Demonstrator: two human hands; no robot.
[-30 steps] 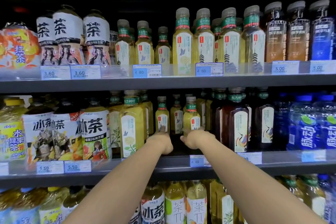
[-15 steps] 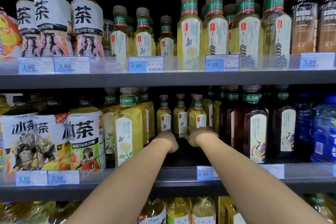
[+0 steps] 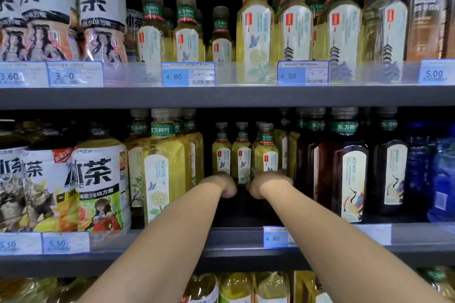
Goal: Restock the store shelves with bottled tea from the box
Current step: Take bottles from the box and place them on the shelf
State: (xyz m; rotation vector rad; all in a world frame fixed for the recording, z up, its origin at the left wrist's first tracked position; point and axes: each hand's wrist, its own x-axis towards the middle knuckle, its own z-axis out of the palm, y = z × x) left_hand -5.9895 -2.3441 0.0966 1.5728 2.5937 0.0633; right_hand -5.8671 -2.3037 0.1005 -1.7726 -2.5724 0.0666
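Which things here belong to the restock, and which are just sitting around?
In the job: left hand, right hand, small yellow tea bottles at the back, middle shelf.
Just there: dark tea bottles, large iced-tea bottles, blue bottles, top-shelf bottles.

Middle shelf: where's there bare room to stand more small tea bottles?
One free patch: the bare floor of the middle shelf in front of the small tea bottles, bordered by the tall yellow tea bottles on the left and the dark tea bottles on the right. The left hand and right hand reach into it. Elsewhere bottles crowd the shelf front.
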